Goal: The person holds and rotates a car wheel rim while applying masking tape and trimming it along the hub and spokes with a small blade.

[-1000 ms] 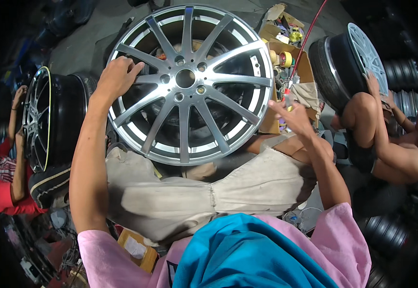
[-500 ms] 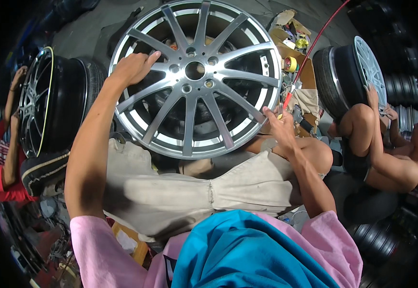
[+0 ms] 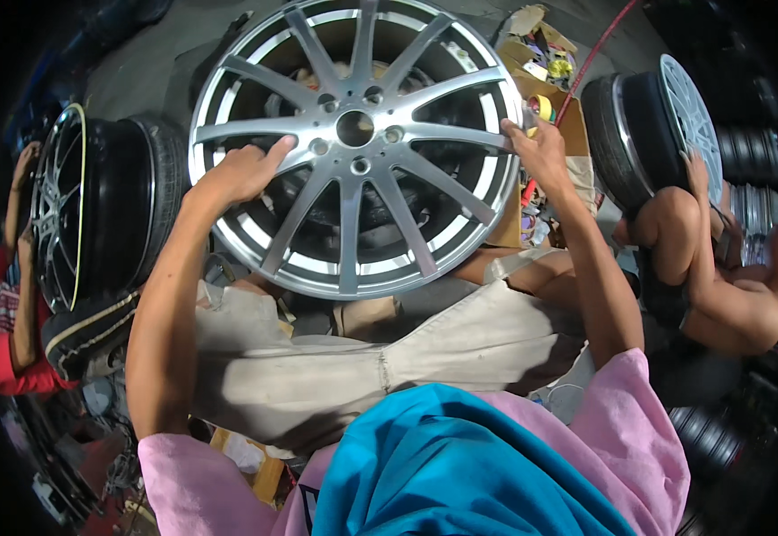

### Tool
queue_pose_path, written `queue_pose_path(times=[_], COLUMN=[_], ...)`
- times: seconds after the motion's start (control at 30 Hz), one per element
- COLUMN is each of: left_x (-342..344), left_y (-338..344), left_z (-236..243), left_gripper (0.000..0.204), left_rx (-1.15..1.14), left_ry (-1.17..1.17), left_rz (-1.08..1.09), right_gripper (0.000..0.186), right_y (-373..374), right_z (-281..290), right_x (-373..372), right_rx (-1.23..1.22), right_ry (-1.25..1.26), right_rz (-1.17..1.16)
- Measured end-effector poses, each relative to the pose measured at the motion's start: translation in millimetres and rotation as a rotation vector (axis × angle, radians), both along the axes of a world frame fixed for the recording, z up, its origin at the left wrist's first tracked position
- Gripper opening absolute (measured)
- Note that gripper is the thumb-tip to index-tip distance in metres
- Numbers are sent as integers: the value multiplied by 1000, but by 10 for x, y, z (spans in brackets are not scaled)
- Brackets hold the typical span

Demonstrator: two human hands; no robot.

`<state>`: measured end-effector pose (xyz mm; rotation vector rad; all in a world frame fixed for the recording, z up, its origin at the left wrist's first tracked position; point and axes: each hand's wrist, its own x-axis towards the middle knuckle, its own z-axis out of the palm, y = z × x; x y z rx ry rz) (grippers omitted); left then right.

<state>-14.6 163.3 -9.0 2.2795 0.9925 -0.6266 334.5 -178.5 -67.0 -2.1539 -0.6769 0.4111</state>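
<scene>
A large silver multi-spoke alloy wheel (image 3: pixel 350 188) lies face up in front of me, above my lap. My left hand (image 3: pixel 250 174) is closed round a spoke on its left side, thumb on top, with the other fingers mostly hidden. At the right edge my right hand (image 3: pixel 542 152) grips the rim at a spoke's end; whether it holds anything else I cannot tell. A white label (image 3: pixel 460 55) shows on the inner barrel, upper right. Through the spokes, a dark round shape shows beneath.
A cardboard box (image 3: pixel 576 131) of small items and a yellow tape roll (image 3: pixel 542 107) stand right of the wheel, near a red hose (image 3: pixel 599 55). Co-workers on both sides handle upright wheels, a dark left one (image 3: pixel 58 205) and a pale right one (image 3: pixel 691 116).
The wheel has turned counterclockwise; its label has moved up and left. My left hand has come down, while my right hand has moved up along the rim.
</scene>
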Motion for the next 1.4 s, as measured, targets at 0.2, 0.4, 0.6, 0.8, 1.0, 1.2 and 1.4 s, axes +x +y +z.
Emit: queue_pose_path(times=[0.2,0.4,0.6,0.8,1.0,1.2,1.4], left_x=[50,24,636,646,684,742,767], left_y=[-2,6,-1137,-2125,-2397,-2428,-2421], left_z=[-7,218,989,618,407,285,261], left_gripper=[117,90,55,38,38,36,36], left_rx=[-20,115,170,-204,-290,-282,-303], left_ry=[110,61,-204,-491,-431,-451,-446], left_rz=[31,-74,-313,-730,-836,-860,-875], right_gripper=[60,44,31,27,43,48,47], right_y=[-214,-596,-960,-1052,-1021,-1007,-1001], right_z=[38,476,419,180,202,113,108], right_x=[-139,-865,-1893,-2332,-2338,-2326,-2343], right_rx=[0,179,226,200,244,302,261], right_ry=[-64,111,118,86,192,192,154], right_rz=[-66,-190,-240,-286,-295,-295,-313])
